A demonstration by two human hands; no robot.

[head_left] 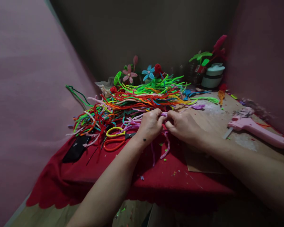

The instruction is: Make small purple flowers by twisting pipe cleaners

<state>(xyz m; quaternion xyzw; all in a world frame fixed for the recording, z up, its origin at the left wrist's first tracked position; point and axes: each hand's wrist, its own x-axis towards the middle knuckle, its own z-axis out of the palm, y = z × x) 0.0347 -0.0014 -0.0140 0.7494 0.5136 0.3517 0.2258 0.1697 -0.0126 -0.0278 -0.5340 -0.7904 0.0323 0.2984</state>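
My left hand (152, 123) and my right hand (180, 124) meet over the front middle of the table, fingers closed. Between them they pinch purple pipe cleaners (164, 114), and lilac ends dangle below toward the red cloth. Most of the held part is hidden by my fingers. Just left of my left hand lie scissors (115, 148) with one yellow and one orange handle loop, their blades partly hidden behind my wrist. Behind my hands spreads a large heap of pipe cleaners (142, 100) in green, red, orange, white and purple.
A pink glue gun (257, 127) rests on a cardboard sheet (201, 157) at right. A black phone-like object (77, 148) lies at left on the red cloth (168, 183). Fuzzy flowers (129, 74) stand at the back, and a lidded jar (213, 75) is at back right.
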